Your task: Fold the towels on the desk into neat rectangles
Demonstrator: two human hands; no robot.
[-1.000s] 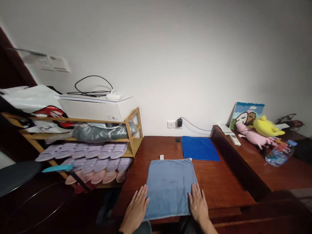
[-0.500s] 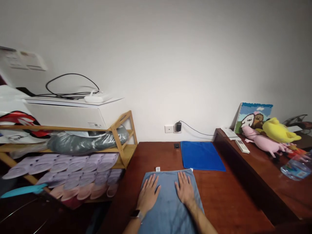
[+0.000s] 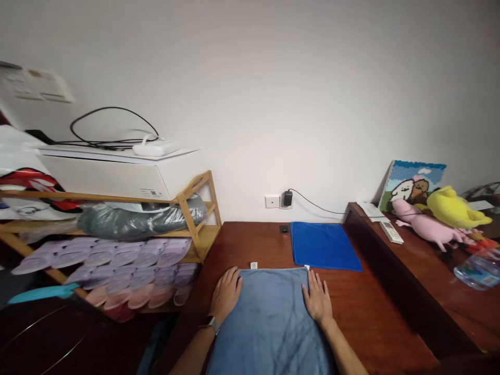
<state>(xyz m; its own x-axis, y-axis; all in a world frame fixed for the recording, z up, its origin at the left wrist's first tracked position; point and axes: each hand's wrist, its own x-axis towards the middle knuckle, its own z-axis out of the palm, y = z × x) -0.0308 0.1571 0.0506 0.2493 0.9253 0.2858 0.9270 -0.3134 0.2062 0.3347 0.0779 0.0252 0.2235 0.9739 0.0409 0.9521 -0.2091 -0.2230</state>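
Note:
A grey-blue cloth (image 3: 273, 317) lies spread on the reddish-brown table (image 3: 250, 245), with small white tags at its far edge. My left hand (image 3: 227, 294) lies flat at the cloth's far left corner, fingers together and stretched out, a watch on the wrist. At the far right corner my right hand (image 3: 318, 299) rests with its fingers extended, partly over the cloth's edge. Neither hand grips anything. Behind the right hand lies a folded bright blue cloth (image 3: 326, 246).
On the left stands a wooden rack (image 3: 201, 242) with slippers (image 3: 146, 252) and a white box (image 3: 105, 174). A raised ledge at right holds a remote (image 3: 391, 233), plush toys (image 3: 424, 224) and a bottle (image 3: 476, 271). A black plug (image 3: 288, 198) sits in the wall.
Both hands have slid apart, the left to the left and the right to the right, from the middle of the cloth to its side edges. The view has shifted slightly.

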